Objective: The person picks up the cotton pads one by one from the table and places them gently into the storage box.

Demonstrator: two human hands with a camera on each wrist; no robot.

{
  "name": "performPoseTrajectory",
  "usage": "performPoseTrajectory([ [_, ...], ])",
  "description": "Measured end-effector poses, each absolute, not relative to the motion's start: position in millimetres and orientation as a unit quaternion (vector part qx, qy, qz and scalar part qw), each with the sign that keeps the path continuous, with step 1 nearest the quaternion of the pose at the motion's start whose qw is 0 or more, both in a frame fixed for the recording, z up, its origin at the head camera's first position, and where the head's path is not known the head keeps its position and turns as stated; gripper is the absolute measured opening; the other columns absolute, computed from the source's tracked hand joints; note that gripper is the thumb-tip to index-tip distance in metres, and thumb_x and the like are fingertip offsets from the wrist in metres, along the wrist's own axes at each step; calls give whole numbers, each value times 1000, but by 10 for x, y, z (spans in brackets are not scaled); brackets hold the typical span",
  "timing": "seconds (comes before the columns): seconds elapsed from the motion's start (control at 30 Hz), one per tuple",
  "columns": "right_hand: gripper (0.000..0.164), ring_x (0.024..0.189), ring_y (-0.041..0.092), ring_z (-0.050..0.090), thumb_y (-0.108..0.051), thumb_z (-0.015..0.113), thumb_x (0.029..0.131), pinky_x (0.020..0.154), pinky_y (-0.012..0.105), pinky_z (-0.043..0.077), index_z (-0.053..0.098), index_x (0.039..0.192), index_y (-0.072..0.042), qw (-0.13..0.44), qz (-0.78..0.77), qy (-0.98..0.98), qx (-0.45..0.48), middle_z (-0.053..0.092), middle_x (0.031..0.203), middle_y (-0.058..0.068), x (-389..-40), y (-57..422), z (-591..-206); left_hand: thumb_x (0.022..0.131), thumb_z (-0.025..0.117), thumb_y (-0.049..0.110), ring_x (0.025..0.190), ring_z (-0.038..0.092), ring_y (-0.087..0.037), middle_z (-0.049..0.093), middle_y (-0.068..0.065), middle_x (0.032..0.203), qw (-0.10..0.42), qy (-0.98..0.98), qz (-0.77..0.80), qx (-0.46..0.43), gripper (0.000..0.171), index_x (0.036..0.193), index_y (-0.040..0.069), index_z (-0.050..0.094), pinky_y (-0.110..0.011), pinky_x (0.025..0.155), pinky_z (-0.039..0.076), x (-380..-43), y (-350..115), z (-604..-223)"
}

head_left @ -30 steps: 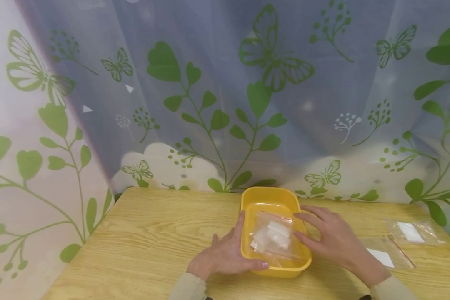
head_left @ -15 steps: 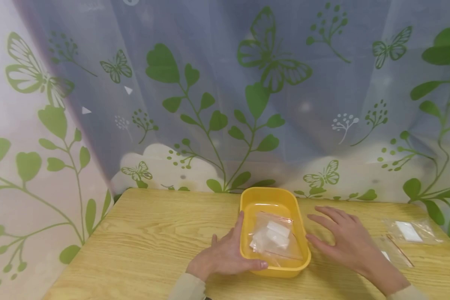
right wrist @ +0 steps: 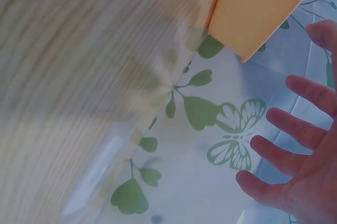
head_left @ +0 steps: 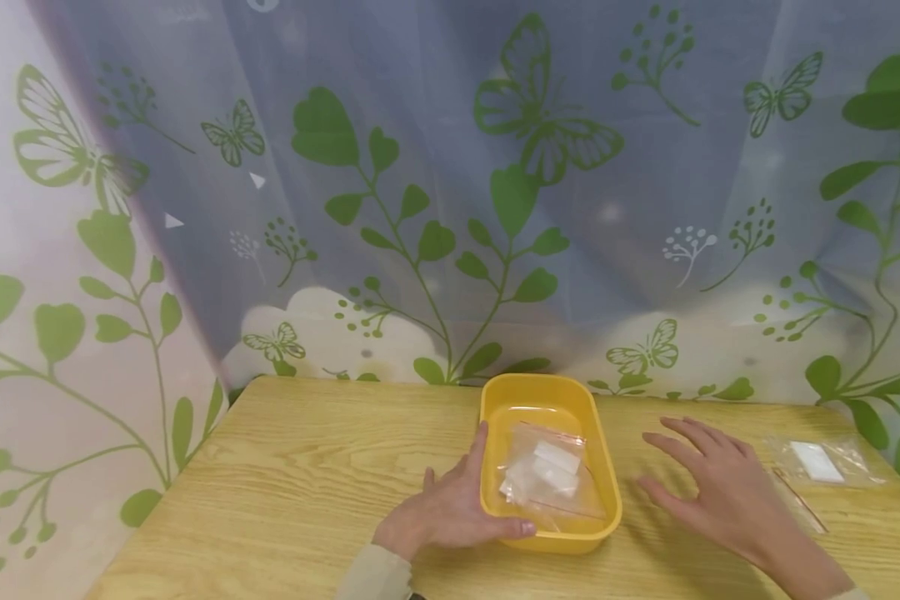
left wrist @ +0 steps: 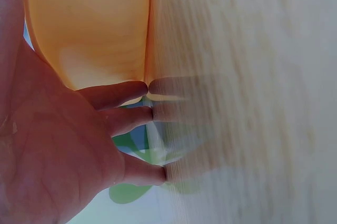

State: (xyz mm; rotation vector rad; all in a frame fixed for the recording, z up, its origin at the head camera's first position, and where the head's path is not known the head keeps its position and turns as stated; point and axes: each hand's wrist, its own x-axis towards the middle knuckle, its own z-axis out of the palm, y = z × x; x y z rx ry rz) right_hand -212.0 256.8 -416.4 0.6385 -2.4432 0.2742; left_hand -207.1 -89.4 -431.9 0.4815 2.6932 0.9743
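We see a left grip (head_left: 450, 507) wide against a tray (head_left: 562, 544), bags (head_left: 553, 473) inside, a right grip (head_left: 723, 496) wide over the surface (head_left: 307, 467), near other bags (head_left: 817, 462).

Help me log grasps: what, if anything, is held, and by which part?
Nothing is plainly gripped: the left hand rests against the yellow bin at its near left corner, thumb at the near rim. The right hand is apart from it, empty.

No readable text, labels, brands; no legible numbers, signs
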Motion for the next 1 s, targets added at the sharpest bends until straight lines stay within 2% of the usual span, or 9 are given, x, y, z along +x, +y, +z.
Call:
performPoseTrajectory([
  [0.33, 56, 112, 48, 63, -42, 89, 72, 81, 72, 48, 73, 120, -19, 295, 95, -924, 224, 68, 129, 17, -2083, 2772, -4202, 76, 73, 76, 152, 36, -36, 29, -13, 168, 120, 922, 330, 163, 137, 164, 22, -17, -78, 120, 7, -2078, -890, -4299],
  [0.57, 60, 100, 48, 68, -45, 89, 69, 75, 70, 49, 73, 120, -18, 316, 89, -915, 236, 70, 125, 17, -2063, 2937, -4287, 76, 73, 75, 153, 34, -37, 28, -13, 169, 122, 921, 333, 163, 137, 164, 23, -17, -78, 120, 6, -2078, -889, -4301],
  [0.77, 60, 99, 46, 68, -42, 91, 68, 69, 69, 51, 73, 120, -18, 301, 92, -923, 221, 70, 122, 17, -2018, 3059, -4349, 76, 73, 76, 152, 35, -40, 29, -12, 169, 123, 922, 329, 162, 137, 164, 23, -17, -77, 120, 7, -2065, -890, -4321],
  [1.0, 61, 102, 45, 67, -40, 92, 68, 74, 68, 51, 72, 120, -14, 289, 114, -926, 214, 70, 122, 19, -1990, 3174, -4372, 74, 73, 77, 151, 36, -40, 29, -10, 169, 119, 921, 333, 163, 137, 164, 25, -17, -78, 119, 7, -2099, -891, -4342],
])
